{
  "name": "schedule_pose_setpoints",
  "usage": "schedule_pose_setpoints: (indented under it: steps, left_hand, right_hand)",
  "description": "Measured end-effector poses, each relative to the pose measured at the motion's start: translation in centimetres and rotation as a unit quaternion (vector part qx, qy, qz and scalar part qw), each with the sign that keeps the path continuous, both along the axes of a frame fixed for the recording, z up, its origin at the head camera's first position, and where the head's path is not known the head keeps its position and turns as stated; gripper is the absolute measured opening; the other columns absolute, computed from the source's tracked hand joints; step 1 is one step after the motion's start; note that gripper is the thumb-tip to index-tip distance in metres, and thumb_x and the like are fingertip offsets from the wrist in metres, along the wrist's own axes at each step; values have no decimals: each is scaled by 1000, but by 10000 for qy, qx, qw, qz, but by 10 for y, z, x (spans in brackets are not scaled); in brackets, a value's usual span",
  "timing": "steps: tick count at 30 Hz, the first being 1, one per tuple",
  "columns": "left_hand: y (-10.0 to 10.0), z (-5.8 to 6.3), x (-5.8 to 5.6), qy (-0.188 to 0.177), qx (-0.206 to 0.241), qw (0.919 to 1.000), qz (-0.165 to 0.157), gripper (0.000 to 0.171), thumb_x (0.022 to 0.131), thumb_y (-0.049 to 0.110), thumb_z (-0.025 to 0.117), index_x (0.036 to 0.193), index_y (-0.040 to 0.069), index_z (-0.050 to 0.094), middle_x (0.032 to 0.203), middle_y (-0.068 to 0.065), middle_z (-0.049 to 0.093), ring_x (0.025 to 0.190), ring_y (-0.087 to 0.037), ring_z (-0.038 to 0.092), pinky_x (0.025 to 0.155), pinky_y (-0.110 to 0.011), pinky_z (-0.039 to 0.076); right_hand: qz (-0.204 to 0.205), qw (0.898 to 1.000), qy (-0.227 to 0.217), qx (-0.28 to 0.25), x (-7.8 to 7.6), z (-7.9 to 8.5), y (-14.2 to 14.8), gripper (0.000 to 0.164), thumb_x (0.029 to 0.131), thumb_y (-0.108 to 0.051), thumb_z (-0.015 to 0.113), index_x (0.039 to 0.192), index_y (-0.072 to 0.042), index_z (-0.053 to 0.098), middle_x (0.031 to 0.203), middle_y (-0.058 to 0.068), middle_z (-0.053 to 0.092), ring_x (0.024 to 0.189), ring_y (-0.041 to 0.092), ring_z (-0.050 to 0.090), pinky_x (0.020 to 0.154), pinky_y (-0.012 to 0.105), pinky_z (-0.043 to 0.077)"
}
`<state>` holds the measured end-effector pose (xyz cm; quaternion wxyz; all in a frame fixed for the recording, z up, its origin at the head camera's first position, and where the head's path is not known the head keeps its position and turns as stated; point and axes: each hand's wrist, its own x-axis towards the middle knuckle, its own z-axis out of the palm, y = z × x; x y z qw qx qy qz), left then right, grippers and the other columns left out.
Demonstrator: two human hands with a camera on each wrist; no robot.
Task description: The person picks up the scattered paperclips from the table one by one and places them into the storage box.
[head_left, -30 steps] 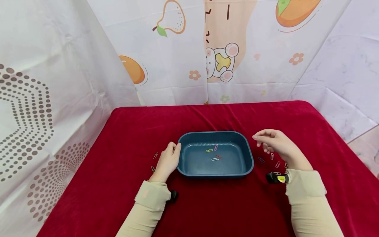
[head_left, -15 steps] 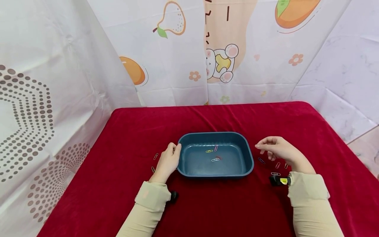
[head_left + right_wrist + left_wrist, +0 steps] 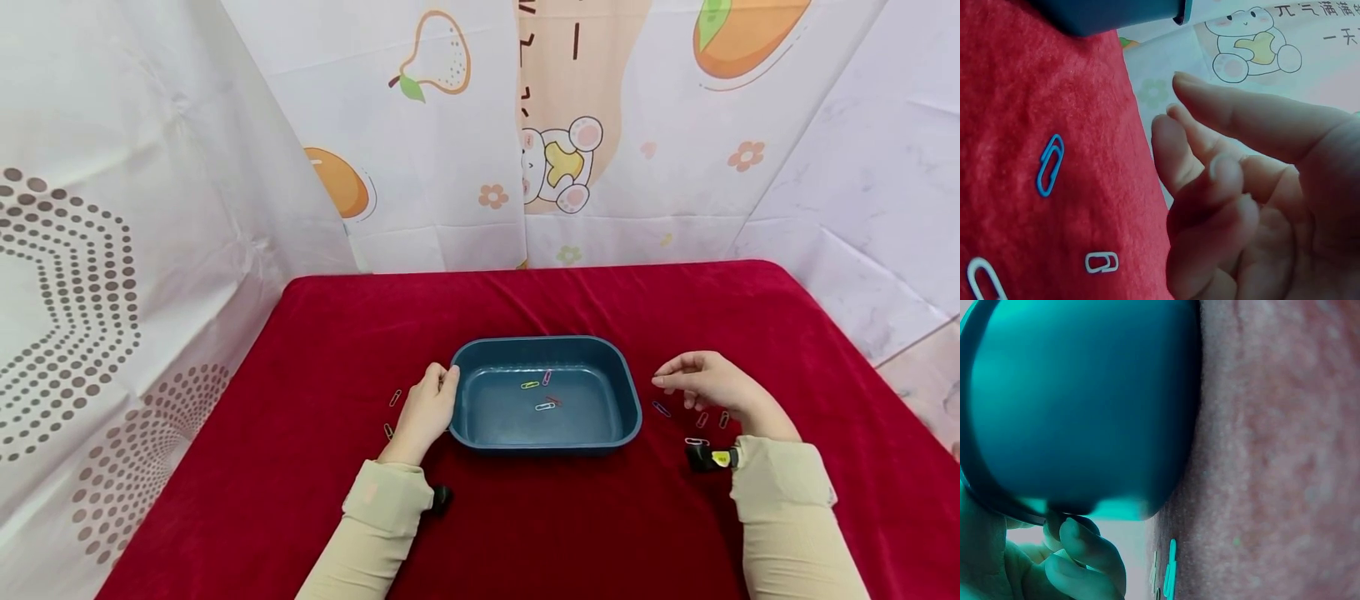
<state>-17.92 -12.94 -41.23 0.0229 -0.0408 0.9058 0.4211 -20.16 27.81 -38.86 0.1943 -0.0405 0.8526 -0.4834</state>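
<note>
My left hand [image 3: 427, 404] grips the left rim of a blue plastic tub [image 3: 495, 446], thumb over the edge and fingers bent outside it; the left wrist view shows the same hold. Inside the tub lie a yellow paper clip [image 3: 530, 385], a pink paper clip [image 3: 547, 377], a white paper clip [image 3: 545, 407] and a red one. To the right of the tub, my right hand [image 3: 712, 383] hovers with loosely bent fingers. Nothing shows between its thumb and index finger in the right wrist view. Below it lies a blue paper clip [image 3: 1050, 165] on the red cloth.
More paper clips lie by my right wrist, among them a red clip [image 3: 702, 420] and a white clip [image 3: 696, 442]. Left of my left hand are two more, a far clip [image 3: 395, 397] and a near clip [image 3: 388, 431]. A printed curtain [image 3: 450, 167] hangs behind the table.
My right hand has come down and slightly right, away from the tub's right side and over the clips. My left hand and the tub stay in place.
</note>
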Motion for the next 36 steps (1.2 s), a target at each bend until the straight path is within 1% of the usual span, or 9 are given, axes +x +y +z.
schedule_pose_setpoints:
  steps: [4,15,22,25,31,36]
  left_hand:
    - [0,0,0,-5,-14,10000,-20,29,106,39,41,95,12,46,73,-6,47,60,-20,46,57,-29,38]
    - [-1,0,-1,-25,-8,10000,-32,30,106,39,40,96,12,46,73,-6,46,60,-20,46,58,-30,38]
    - [0,2,0,-40,23,10000,-31,29,106,39,41,96,12,46,73,-6,46,60,-20,46,57,-30,38]
    - [0,3,0,-29,35,10000,-38,29,106,38,41,95,12,46,72,-6,46,59,-20,46,57,-30,38]
    - [0,3,0,-45,23,10000,-48,30,106,39,40,96,12,46,73,-6,46,59,-20,46,57,-30,38]
    - [-1,2,0,-77,29,10000,-45,31,106,40,40,96,12,46,74,-6,46,60,-20,46,58,-30,38]
  right_hand:
    - [49,10000,-9,82,-2,-5,1,40,95,-22,66,118,9,61,74,-1,62,58,12,54,55,30,52]
    - [201,9992,27,336,-4,-12,-4,38,90,-18,71,115,9,63,72,2,62,59,13,54,56,29,50]
    - [277,9983,107,501,-7,-22,-3,35,90,-15,70,113,9,64,71,-1,62,58,14,51,53,29,47]
    - [231,9984,81,514,-7,-25,-3,33,89,-15,71,112,9,65,70,-3,63,56,13,50,52,27,44]
    - [221,9984,105,512,-8,-25,-2,27,88,-13,70,106,7,68,72,-5,68,54,12,48,50,26,43]
    - [163,9979,52,620,-6,-23,-4,24,87,-13,71,103,5,70,70,-4,65,55,13,48,50,26,42]
